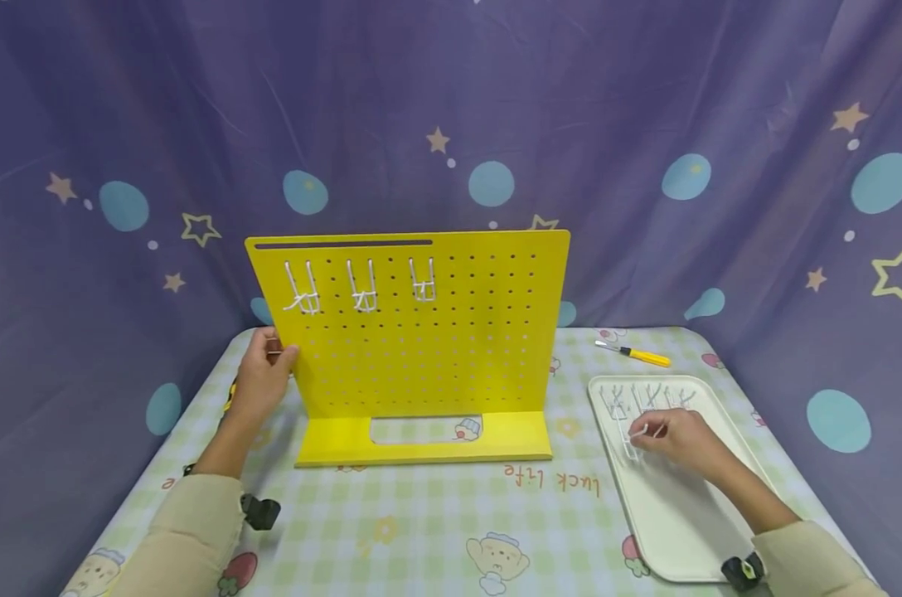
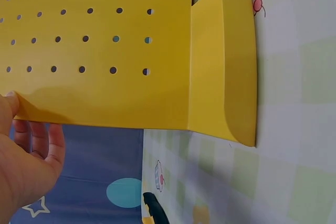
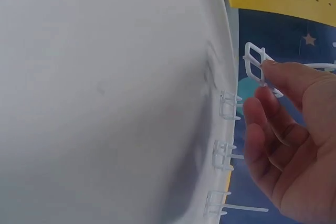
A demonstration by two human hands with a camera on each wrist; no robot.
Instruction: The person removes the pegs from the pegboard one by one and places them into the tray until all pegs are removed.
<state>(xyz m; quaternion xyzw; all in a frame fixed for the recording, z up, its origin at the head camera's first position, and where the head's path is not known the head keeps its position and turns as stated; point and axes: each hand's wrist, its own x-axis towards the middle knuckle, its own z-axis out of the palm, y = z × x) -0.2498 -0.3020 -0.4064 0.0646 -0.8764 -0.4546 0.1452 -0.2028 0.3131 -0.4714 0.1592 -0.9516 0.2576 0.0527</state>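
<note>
A yellow pegboard stands upright on its base. My left hand grips its left edge, thumb on the front face and the other fingers behind; the left wrist view shows the same hold on the board. Three white wire hooks hang in a row near the board's top, left of centre. Over a cream tray, my right hand pinches another white wire hook between thumb and fingertips. Three more wire hooks lie at the tray's far end.
Behind the tray lies a screwdriver with a yellow handle. A black and yellow object is partly hidden behind my left forearm. The table has a checked cloth, and a purple curtain hangs behind.
</note>
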